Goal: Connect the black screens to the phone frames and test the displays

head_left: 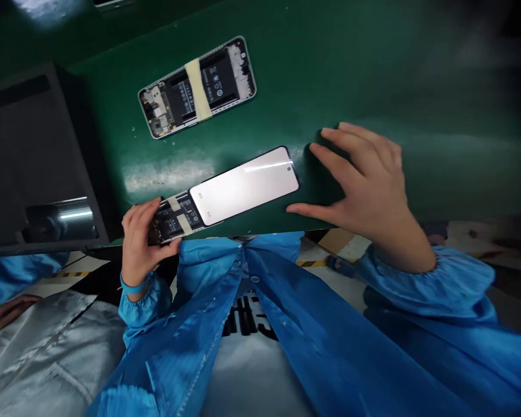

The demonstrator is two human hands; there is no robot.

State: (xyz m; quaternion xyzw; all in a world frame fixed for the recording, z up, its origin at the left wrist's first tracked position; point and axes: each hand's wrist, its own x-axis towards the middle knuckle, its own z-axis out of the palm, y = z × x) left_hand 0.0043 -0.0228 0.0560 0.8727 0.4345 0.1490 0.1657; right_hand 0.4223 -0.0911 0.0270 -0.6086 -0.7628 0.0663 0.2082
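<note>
My left hand (139, 237) grips the left end of an opened phone body (165, 223), its inner parts and pale tape strips showing. A lit white phone screen (245, 185) lies slanted over the right part of that body, its far end up and to the right. What joins the screen to the body is hidden. To the right of the screen my right hand (360, 174) hovers with fingers and thumb spread, holding nothing. Behind them a second opened phone (221, 81) lies on the table with a cream tape strip (198, 90) across its battery.
The green table (321, 69) runs under everything, its near edge close to my body. At the left stands a black tray (76, 156) with a dark shiny phone-like piece (61, 220) inside. Another person's hand (8, 313) and sleeve (21, 275) show at lower left.
</note>
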